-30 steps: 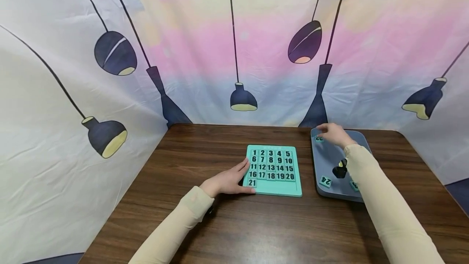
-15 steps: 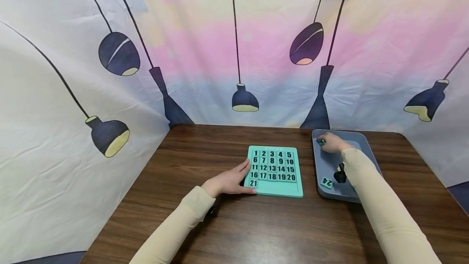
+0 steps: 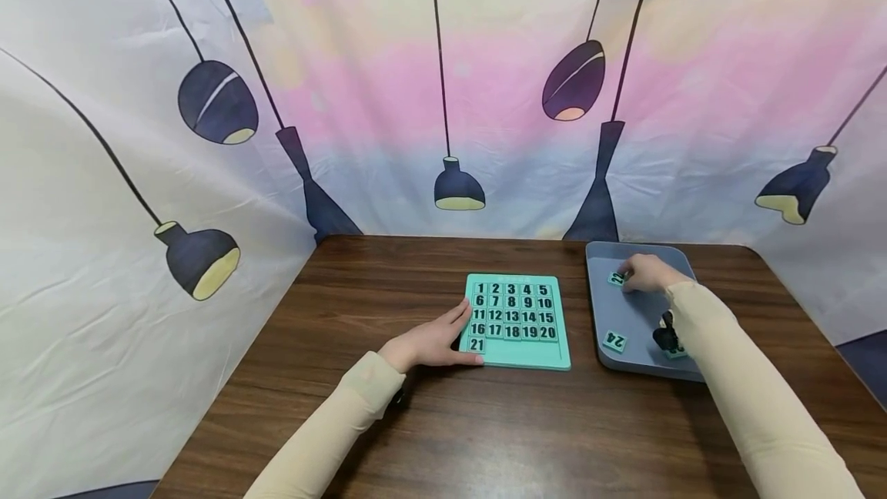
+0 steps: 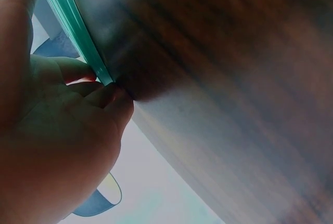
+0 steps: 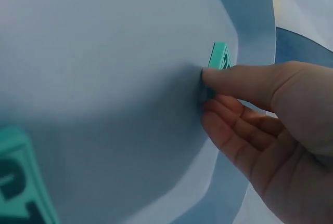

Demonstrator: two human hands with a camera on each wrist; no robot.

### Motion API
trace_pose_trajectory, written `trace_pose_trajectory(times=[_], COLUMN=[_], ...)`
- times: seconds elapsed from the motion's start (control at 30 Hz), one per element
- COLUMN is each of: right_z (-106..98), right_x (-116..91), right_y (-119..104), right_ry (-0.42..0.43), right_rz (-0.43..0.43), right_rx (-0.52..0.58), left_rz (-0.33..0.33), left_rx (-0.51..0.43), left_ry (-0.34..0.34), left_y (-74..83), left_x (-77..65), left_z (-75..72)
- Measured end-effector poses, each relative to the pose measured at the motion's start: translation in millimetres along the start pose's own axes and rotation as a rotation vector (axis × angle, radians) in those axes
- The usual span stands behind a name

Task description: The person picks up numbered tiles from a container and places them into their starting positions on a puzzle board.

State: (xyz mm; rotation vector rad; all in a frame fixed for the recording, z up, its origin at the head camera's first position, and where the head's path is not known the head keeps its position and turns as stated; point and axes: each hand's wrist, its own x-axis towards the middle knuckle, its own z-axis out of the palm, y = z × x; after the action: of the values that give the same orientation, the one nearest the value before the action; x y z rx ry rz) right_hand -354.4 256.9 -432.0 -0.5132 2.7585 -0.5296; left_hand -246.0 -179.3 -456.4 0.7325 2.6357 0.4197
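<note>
A turquoise number puzzle board lies flat on the table, with tiles 1 to 21 set in rows and a bare strip beside 21. My left hand holds its near left corner, thumb at the front edge and fingers along the left side. Inside the blue-grey tray, my right hand pinches the number 22 tile between thumb and fingers. In the right wrist view, the thumb partly covers that tile. Tile 24 lies near the tray's front left.
Another tile in the tray is partly hidden by the right wrist and its black camera. Raised walls surround the tray. The brown wooden table ends at a lamp-printed curtain behind.
My right hand first reached over tile 22 at the tray's far left corner, then took hold of it, tilted it, and moved slightly nearer and rightward. The left hand and board stay put.
</note>
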Motion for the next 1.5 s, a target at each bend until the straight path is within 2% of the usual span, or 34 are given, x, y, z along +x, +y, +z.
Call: trace_pose_trajectory(times=[0.27,0.47,0.63,0.9,1.03,1.27,1.5], right_z=[-3.3,4.4,9.0,10.1,8.1,-3.1,-2.7], right_x=[-5.1,-6.3,-3.8,-1.7,-7.4,-20.1,-26.3], right_y=[-2.8,-3.7,-4.3,-2.3,-3.4,-24.3,-47.8], right_ry=[0.027,0.068,0.069,0.077,0.093,0.124,0.158], right_rz=[-0.009,-0.06,-0.119,-0.143,-0.149,-0.173,-0.211], right_rx=[-0.007,0.008,0.036,0.04,0.038,0.085,0.086], left_rz=[-0.01,-0.006,-0.001,-0.008,-0.015,-0.021,-0.02], left_rx=[0.007,0.013,0.017,0.022,0.02,0.029,0.027], left_ry=[0.001,0.004,0.002,0.005,0.005,0.002,-0.005], left_y=[-0.2,-1.0,-0.3,-2.3,-2.9,-2.6,-2.2], left_x=[-0.4,-0.3,1.1,2.6,2.2,0.7,1.1], left_z=[-4.7,-2.0,-0.1,1.6,2.3,2.7,2.1])
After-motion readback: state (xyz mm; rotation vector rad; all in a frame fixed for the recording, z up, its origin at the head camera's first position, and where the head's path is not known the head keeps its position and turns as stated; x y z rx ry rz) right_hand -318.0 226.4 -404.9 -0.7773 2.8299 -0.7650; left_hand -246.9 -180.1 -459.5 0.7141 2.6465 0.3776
